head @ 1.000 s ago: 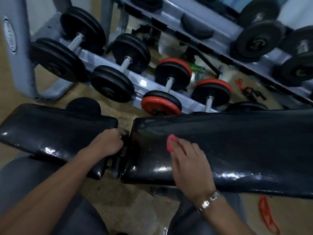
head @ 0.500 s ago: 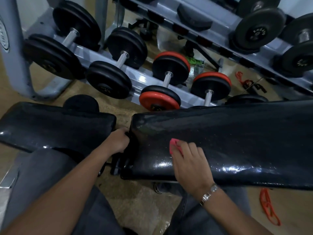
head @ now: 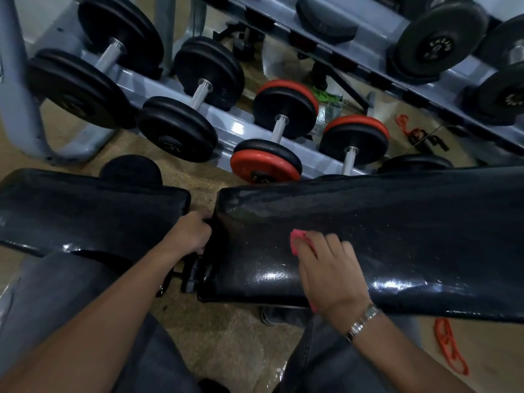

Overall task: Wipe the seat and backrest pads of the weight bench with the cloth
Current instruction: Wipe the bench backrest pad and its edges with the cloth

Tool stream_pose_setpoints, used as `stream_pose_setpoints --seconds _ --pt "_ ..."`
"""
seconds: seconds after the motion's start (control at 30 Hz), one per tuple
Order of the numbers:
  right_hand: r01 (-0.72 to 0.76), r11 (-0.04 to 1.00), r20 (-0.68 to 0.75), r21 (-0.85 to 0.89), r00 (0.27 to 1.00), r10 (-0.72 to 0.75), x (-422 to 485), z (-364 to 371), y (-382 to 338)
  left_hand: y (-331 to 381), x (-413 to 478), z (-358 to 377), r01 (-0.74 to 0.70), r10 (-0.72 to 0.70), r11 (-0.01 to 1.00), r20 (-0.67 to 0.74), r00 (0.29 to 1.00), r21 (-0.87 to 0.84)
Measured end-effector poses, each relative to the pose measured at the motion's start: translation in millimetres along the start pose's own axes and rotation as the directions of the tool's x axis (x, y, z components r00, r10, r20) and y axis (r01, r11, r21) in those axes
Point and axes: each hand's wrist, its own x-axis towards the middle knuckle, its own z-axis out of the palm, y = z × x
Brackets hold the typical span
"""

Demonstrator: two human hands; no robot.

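Note:
The black weight bench lies across the view: the seat pad (head: 85, 214) on the left, the long backrest pad (head: 397, 222) on the right, both glossy and damp-looking. My right hand (head: 329, 268) lies flat on the backrest near its left end and presses a pink cloth (head: 297, 239) under its fingers; only the cloth's edges show. My left hand (head: 190, 234) has its fingers curled into the gap between the two pads, gripping the backrest's left edge.
A grey dumbbell rack (head: 226, 126) with several black and red dumbbells stands just behind the bench. Orange bands lie on the floor at the right (head: 450, 347) and behind (head: 408, 129). My knees in dark trousers are under the bench's near edge.
My right hand has slid the cloth slightly toward me and to the right along the backrest. The left hand keeps its hold in the gap.

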Motion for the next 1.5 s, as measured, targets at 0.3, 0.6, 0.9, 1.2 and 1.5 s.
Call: stream_pose_setpoints --seconds 0.3,0.6,0.9,1.2,1.5 --pt "0.046 0.999 0.068 0.012 0.997 -0.047 -11 -3 -20 3 -2 -1 -0.031 0.031 1.000 -0.023 0.999 -0.003" --pt "-0.069 0.997 0.069 -0.033 0.995 0.071 20 7 -27 5 -1 -2 -0.043 0.044 0.999 -0.019 0.999 0.028" --pt "-0.152 0.987 0.071 -0.057 0.985 0.155 61 13 -10 15 -13 -4 -0.124 0.126 0.988 -0.020 0.992 0.092" --pt "-0.220 0.975 0.078 -0.008 0.972 0.220 111 24 27 19 -19 -6 -0.139 0.148 0.978 -0.047 0.988 0.154" --pt "-0.139 0.990 0.208 -0.018 0.968 0.140 131 24 50 20 -22 -8 -0.159 0.166 0.976 -0.038 0.985 0.145"
